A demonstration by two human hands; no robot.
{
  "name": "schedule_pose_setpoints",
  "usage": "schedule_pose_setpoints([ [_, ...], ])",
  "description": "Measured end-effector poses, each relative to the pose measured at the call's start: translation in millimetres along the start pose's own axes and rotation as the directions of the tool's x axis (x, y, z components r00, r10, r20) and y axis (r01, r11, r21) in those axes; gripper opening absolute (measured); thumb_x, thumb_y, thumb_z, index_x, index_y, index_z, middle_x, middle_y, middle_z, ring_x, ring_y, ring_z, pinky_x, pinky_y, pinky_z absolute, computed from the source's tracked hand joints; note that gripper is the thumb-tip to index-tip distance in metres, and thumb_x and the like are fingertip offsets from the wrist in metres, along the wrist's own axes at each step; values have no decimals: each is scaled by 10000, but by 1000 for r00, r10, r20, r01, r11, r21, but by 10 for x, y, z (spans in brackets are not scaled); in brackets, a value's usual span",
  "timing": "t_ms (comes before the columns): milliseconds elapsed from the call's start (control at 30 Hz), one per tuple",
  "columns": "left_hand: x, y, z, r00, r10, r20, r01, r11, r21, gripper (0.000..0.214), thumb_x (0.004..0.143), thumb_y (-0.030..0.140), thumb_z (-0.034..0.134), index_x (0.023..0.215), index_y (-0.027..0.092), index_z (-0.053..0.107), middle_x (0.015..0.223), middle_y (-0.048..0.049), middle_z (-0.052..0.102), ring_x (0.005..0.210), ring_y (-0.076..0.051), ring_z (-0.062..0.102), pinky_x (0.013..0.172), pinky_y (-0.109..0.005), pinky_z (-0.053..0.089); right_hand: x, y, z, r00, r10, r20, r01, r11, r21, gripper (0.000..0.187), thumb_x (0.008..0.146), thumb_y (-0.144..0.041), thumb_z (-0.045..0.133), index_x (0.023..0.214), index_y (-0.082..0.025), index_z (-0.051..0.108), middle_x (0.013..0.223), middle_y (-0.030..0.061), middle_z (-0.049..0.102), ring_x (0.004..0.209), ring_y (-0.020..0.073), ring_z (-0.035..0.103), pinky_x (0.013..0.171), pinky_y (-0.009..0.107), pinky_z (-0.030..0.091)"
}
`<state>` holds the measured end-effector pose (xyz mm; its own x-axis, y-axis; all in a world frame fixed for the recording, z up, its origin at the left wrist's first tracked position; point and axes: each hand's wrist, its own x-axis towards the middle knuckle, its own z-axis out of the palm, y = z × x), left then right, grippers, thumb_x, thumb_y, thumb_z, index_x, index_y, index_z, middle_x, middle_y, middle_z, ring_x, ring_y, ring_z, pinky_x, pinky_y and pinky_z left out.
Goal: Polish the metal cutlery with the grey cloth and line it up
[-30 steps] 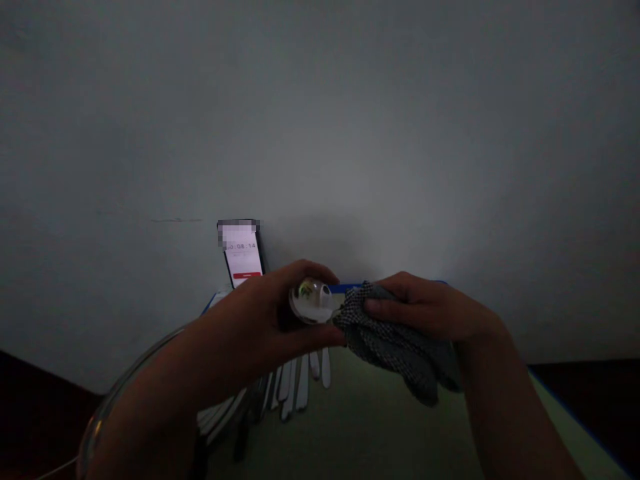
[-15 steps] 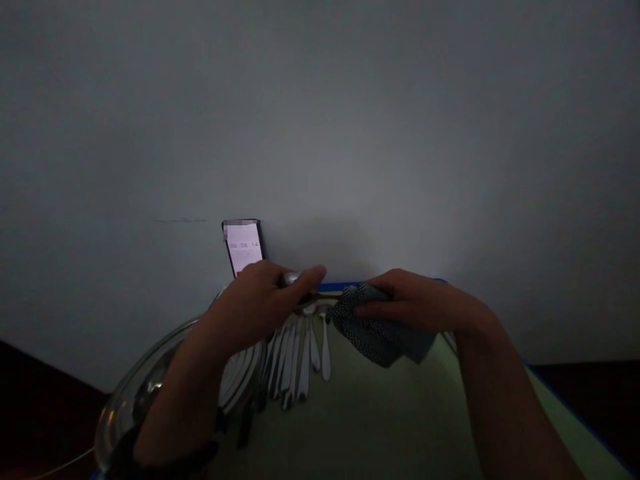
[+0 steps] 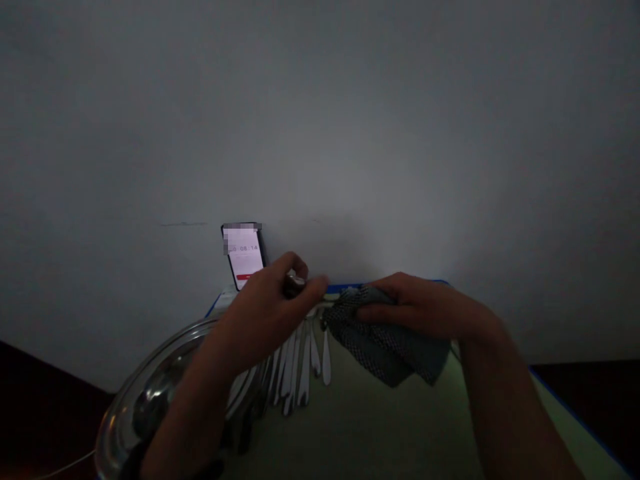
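My left hand [image 3: 267,303] is closed round a shiny metal spoon [image 3: 295,283], of which only a small part shows between the fingers. It hovers over a row of several spoons [image 3: 300,363] lying side by side on the pale green table top [image 3: 380,427]. My right hand [image 3: 425,308] grips a crumpled checked cloth [image 3: 385,340] just right of the left hand, close to the held spoon. The scene is dim.
A large glass bowl [image 3: 150,393] sits at the lower left, partly under my left forearm. A lit phone [image 3: 243,253] leans against the grey wall behind the spoons. The table has a blue edge [image 3: 345,287].
The left hand has turned the spoon so its bowl no longer faces the camera and lowered it toward the row of spoons. The cloth has come away from the spoon.
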<state>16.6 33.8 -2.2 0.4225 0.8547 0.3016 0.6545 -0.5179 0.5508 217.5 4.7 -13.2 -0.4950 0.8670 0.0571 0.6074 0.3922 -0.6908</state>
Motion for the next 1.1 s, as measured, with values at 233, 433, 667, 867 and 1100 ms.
schedule_pose_setpoints([
  [233, -29, -110, -196, 996, 44, 72, -38, 996, -85, 284, 786, 469, 507, 818, 192, 559, 640, 25, 571, 553, -121, 524, 497, -220, 392, -205, 136, -167, 992, 122, 6, -123, 991, 44, 356, 812, -488, 494, 885, -173, 642, 756, -1, 658, 634, 117, 564, 544, 212, 413],
  [433, -78, -131, -37, 935, 153, 319, -171, 985, 28, 253, 755, 361, 582, 980, 248, 558, 850, 7, 636, 736, -160, 595, 618, -244, 421, -48, -36, -43, 992, 40, 123, -31, 997, -76, 306, 811, -431, 524, 889, -167, 657, 790, 13, 679, 687, 135, 600, 578, 219, 409],
  [667, -109, -91, -77, 886, 225, 406, -293, 949, 114, 296, 731, 264, 580, 1025, 246, 550, 870, -9, 637, 779, -182, 594, 632, -254, 408, 69, -22, 35, 971, -35, 236, 43, 999, -30, 312, 852, -401, 469, 847, -148, 651, 722, -2, 643, 609, 96, 542, 545, 199, 390],
  [867, -87, -216, -274, 926, 187, 329, -228, 970, 88, 244, 773, 403, 561, 958, 246, 570, 766, 29, 647, 641, -138, 592, 588, -229, 430, -86, 166, -118, 985, 55, 162, -67, 996, 65, 353, 828, -468, 483, 892, -158, 639, 819, 10, 670, 691, 121, 584, 603, 213, 430],
  [1100, -58, -330, -296, 957, 219, 189, -240, 966, 93, 253, 742, 373, 606, 940, 218, 574, 742, 26, 653, 625, -128, 598, 584, -217, 429, -164, 271, -208, 988, 106, 113, -115, 990, 82, 371, 830, -477, 472, 860, -145, 633, 776, 12, 646, 653, 113, 554, 575, 210, 423],
])
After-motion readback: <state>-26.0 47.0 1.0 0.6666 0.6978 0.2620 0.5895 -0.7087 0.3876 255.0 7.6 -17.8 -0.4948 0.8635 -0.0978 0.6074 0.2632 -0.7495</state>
